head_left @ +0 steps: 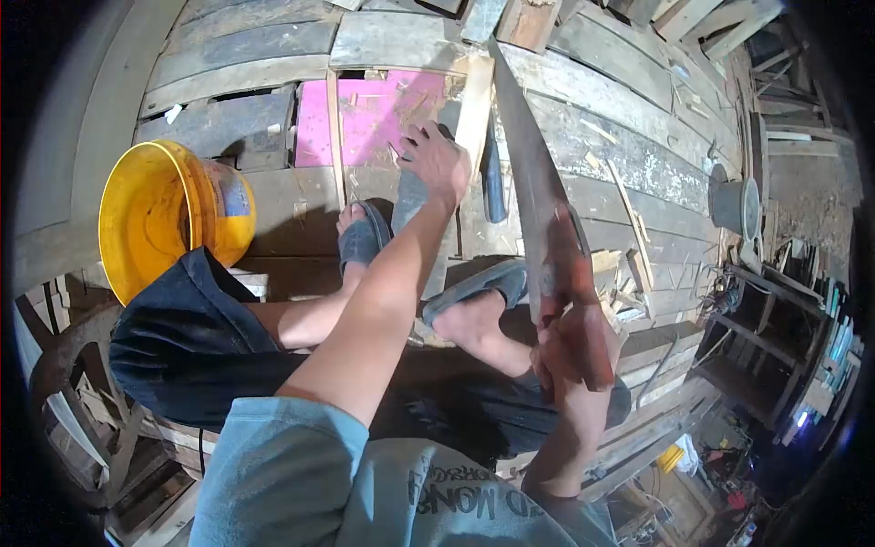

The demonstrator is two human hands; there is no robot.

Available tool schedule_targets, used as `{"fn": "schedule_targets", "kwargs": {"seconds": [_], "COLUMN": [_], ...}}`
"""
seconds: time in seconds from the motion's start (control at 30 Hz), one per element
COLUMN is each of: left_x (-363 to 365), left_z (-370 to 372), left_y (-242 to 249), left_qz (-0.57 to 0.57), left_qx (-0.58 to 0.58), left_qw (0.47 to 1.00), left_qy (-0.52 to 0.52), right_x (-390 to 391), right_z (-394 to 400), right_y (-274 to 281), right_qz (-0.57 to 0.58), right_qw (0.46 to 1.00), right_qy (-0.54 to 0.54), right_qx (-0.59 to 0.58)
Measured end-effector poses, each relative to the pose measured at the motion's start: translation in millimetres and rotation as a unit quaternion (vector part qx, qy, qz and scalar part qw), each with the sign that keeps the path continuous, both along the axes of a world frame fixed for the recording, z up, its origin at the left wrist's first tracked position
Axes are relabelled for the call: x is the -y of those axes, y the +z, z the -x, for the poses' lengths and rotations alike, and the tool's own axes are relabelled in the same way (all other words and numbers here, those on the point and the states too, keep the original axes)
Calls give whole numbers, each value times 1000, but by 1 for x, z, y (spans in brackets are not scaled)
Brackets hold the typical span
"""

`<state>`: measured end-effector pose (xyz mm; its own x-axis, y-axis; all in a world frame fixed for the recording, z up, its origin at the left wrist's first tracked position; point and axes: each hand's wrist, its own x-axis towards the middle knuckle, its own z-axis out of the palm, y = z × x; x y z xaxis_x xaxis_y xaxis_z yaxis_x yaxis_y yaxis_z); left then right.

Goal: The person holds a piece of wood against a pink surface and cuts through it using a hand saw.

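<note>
My right hand (572,345) is wrapped round the reddish-brown handle (583,351) of a handsaw. The saw's long grey blade (529,146) points up and away, close along the right side of a pale wooden piece (474,109). My left hand (433,164) rests beside that pale piece with its fingers spread, over a grey board or block (411,198). A dark tube-like object (494,178) lies between the pale piece and the blade. Whether my left palm presses on the wood is hidden.
A yellow bucket (146,219) lies tilted at the left. A pink panel (365,118) is set among floor planks (273,46). My sandaled feet (365,237) are below my hands. Wood scraps (629,301) and a grey bucket (734,205) are at the right.
</note>
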<state>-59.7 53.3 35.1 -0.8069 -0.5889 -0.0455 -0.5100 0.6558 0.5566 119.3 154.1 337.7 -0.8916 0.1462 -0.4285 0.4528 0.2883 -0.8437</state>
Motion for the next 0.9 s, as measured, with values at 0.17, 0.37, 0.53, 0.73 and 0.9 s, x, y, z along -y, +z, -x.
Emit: {"fn": "schedule_targets", "kwargs": {"seconds": [0.17,0.37,0.53,0.73,0.9], "left_x": [-1,-4,3,-3,4], "left_z": [3,6,8,-18,-18], "left_y": [5,-7,-21,-30,-37], "left_qz": [-20,14,21,31,25], "left_qx": [-24,-48,-31,-77,-28], "left_qw": [999,999,996,992,991], "left_qy": [21,-2,-80,-94,-125], "right_x": [8,4,-9,-10,-8], "right_z": [13,-2,-27,-45,-52], "right_y": [-2,14,-11,5,-3], "right_qz": [22,48,42,46,43], "right_qw": [999,998,999,998,998], "right_qy": [22,-17,-24,34,31], "right_qx": [16,20,15,24,-23]}}
